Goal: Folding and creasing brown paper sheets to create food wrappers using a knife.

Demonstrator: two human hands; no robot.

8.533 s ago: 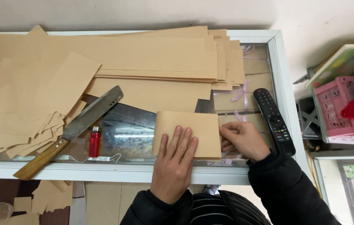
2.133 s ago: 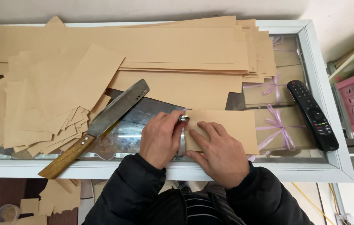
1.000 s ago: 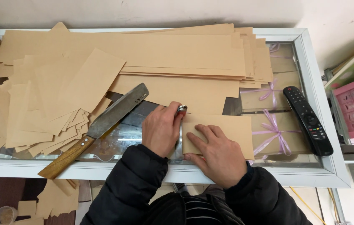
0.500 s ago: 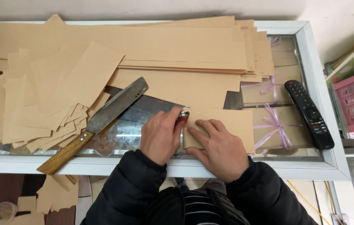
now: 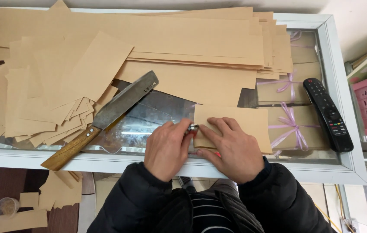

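A flat rectangular tan kraft-paper piece (image 5: 239, 123) is pinned on the glass countertop (image 5: 157, 116) by the spread right hand (image 5: 231, 149); a small metal tool (image 5: 191, 127) is gripped in the closed left hand (image 5: 166, 149) at its left edge.

I see a tan paper sheet (image 5: 239, 125), rectangular, flat on the glass counter near its 6 o'clock edge, long side running 9 to 3. At the sheet's 9 o'clock edge sits a small shiny metal tool (image 5: 192, 127), mostly hidden, touching the paper; I can't tell its full shape.
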